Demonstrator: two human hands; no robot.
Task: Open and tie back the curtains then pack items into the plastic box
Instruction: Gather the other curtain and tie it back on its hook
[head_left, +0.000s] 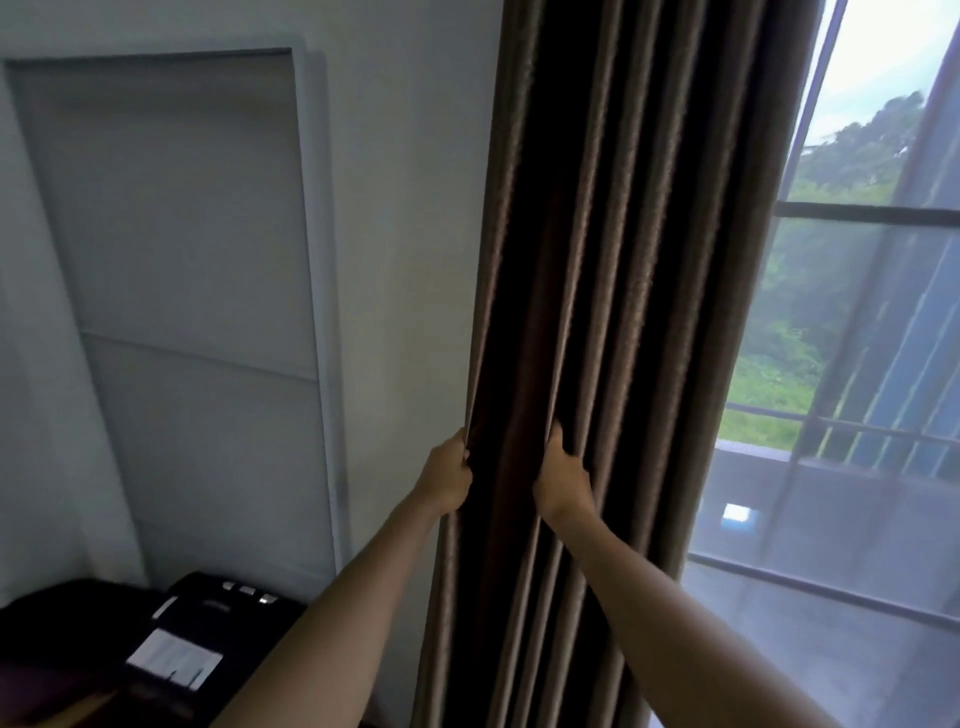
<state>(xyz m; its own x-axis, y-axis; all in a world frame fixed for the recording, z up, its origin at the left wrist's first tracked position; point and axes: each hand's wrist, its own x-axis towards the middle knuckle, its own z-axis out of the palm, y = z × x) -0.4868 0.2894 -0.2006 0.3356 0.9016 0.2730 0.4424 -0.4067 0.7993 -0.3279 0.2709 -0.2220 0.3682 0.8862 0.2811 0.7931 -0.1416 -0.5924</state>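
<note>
Fingers (462, 457) around gathered curtain (597, 260) folds

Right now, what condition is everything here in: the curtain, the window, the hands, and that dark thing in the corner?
Brown curtain: bunched into folds beside the wall, not yet tied.
Sheer curtain: hanging across the window.
Window: uncovered by the brown curtain; whether it is open cannot be told.
Left hand: grip closed on a curtain fold.
Right hand: grip closed on another fold.
Black device: low in the corner, untouched.
</note>
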